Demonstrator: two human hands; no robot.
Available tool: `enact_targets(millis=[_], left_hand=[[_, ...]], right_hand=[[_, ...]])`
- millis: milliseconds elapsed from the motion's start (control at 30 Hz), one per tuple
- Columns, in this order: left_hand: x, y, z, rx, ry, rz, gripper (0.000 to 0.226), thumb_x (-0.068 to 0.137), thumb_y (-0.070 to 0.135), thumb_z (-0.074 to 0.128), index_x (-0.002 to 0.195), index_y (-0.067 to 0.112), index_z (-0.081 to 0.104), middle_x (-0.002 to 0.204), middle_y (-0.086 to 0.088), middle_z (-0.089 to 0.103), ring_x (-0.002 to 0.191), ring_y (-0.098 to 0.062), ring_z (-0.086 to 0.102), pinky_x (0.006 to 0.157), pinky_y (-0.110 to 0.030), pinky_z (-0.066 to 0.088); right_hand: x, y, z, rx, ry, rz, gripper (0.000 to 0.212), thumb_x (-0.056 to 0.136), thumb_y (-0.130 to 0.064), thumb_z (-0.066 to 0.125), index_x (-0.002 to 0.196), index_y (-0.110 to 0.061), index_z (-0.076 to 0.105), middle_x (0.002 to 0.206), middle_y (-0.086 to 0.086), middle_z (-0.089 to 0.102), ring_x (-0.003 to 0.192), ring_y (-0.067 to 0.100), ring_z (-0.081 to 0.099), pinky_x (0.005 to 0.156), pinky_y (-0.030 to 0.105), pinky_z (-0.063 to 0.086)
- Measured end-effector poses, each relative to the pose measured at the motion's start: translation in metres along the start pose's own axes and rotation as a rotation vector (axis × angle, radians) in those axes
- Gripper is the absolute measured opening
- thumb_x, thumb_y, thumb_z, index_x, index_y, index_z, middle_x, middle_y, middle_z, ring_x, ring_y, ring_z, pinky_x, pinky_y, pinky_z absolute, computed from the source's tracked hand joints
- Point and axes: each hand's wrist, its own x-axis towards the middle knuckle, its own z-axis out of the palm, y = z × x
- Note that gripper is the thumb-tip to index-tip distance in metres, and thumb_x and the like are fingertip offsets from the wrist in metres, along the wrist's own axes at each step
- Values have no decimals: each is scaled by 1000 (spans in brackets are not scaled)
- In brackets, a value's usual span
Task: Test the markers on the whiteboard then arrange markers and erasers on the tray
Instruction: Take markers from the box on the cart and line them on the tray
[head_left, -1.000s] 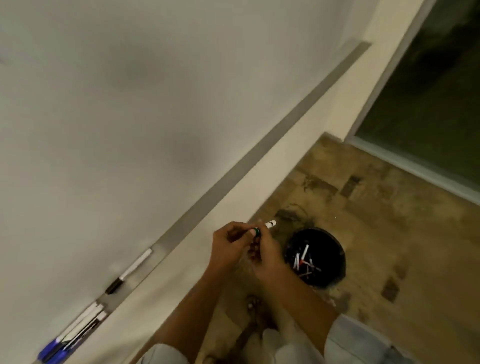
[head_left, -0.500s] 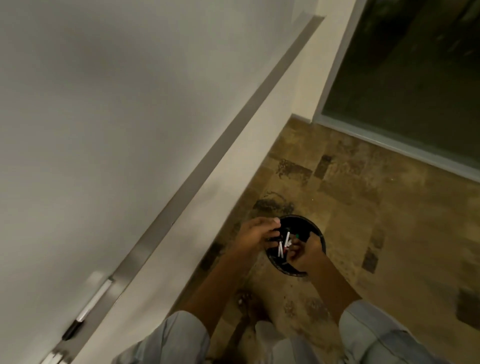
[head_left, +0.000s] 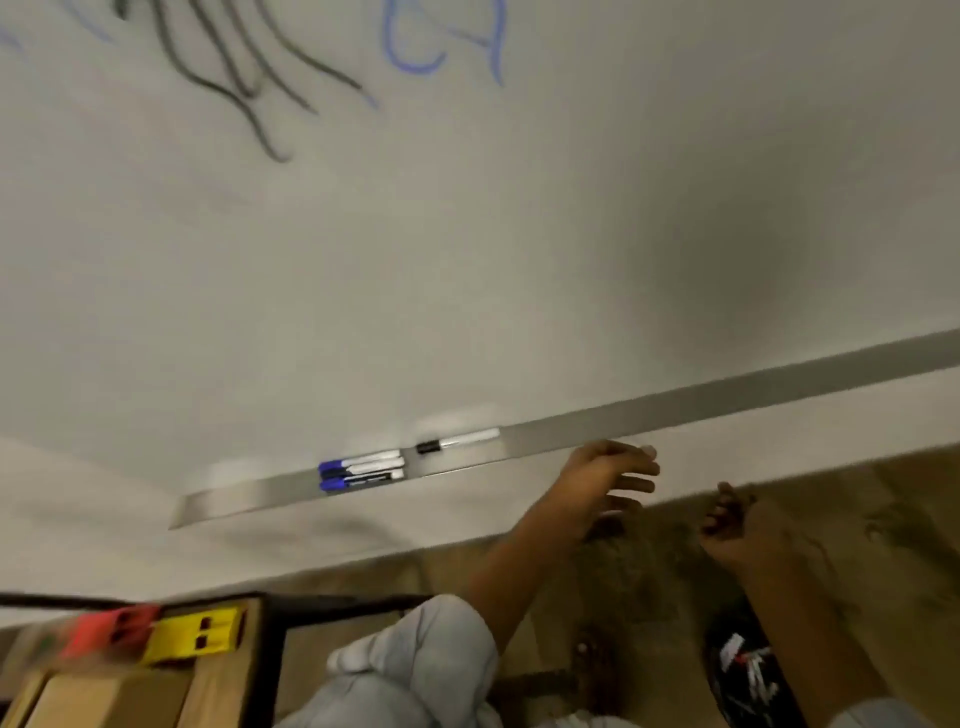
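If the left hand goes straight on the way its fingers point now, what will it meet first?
The left hand points right, along the wall just below the tray. Nothing shows in that line as far as the picture goes; the right hand sits lower. Depth is unclear.

tray: metal ledge | three blue-capped markers side by side | black-capped marker just beside

Dim, warm indoor light; the frame is motion-blurred throughout, with a soft shadow on the whiteboard.

head view | faces forward-down | near whiteboard and tray
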Motion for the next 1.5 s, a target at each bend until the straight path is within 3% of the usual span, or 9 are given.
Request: enact_targets(millis=[200, 467, 667, 767, 967, 1067, 1200, 1400, 1500], left_hand=[[-68, 8, -114, -178, 313, 218, 13, 90, 20, 64, 101, 14, 65, 111, -14, 70, 91, -21, 68, 70, -31, 55], [-199, -26, -248, -387, 781, 419, 12, 97, 20, 56, 100, 10, 61, 98, -8, 73, 82, -18, 68, 60, -28, 53], [-308, -96, -331, -425, 1234, 346, 7, 94, 18, 59, 91, 12, 62, 98, -7, 74, 79, -16, 66, 58, -24, 48], [-356, -138, -368, -174, 1444, 205, 6, 91, 17, 62, 86, 13, 61, 87, -3, 67, 81, -19, 62, 60, -25, 48], [-409, -204, -422, 407, 1380, -334, 35, 81, 37, 71, 109, 19, 58, 109, 0, 60, 100, -18, 55, 78, -27, 45], [-414, -220, -430, 574, 1336, -397, 54, 78, 43, 70, 123, 22, 50, 129, -3, 52, 118, -21, 47, 91, -34, 43], [-414, -224, -424, 744, 1325, -481, 80, 77, 43, 71, 141, 18, 32, 157, -7, 24, 143, -29, 25, 111, -47, 29], [-430, -230, -427, 794, 1371, -523, 62, 80, 31, 70, 132, 15, 39, 133, -5, 50, 123, -27, 47, 100, -43, 37], [-437, -228, -425, 870, 1399, -409, 36, 82, 18, 60, 118, 16, 54, 122, -4, 58, 110, -26, 56, 86, -36, 44]], right_hand=[[-24, 78, 148, -368, -282, 87, 33, 98, -33, 37, 71, -18, 50, 43, -8, 44, 33, 7, 36, 37, 12, 28], [-81, 257, 244, -922, -548, 273, 21, 94, -27, 50, 77, -17, 58, 49, -7, 50, 39, 6, 40, 39, 13, 32], [-143, 397, 254, -1264, -750, 326, 12, 89, -20, 59, 79, -15, 62, 60, -3, 53, 51, 10, 43, 51, 23, 34], [-172, 467, 258, -1426, -852, 263, 13, 88, -18, 60, 76, -13, 62, 58, -1, 54, 48, 10, 43, 47, 23, 32], [-210, 571, 256, -1792, -1304, -168, 13, 90, -19, 58, 79, -20, 67, 78, -2, 66, 73, 14, 61, 58, 26, 43], [-214, 603, 251, -1948, -1633, -634, 7, 87, -25, 64, 94, -27, 66, 99, -10, 67, 99, 12, 62, 82, 25, 50], [-214, 624, 258, -2161, -1932, -1414, 49, 80, -45, 60, 125, -29, 54, 130, -8, 55, 128, 17, 41, 98, 41, 39], [-214, 627, 271, -2320, -2228, -1576, 68, 81, -52, 46, 142, -24, 38, 145, -5, 41, 137, 20, 31, 103, 51, 27], [-232, 615, 279, -2094, -2307, -1527, 34, 86, -45, 41, 110, -29, 60, 112, -11, 62, 109, 10, 51, 94, 42, 36]])
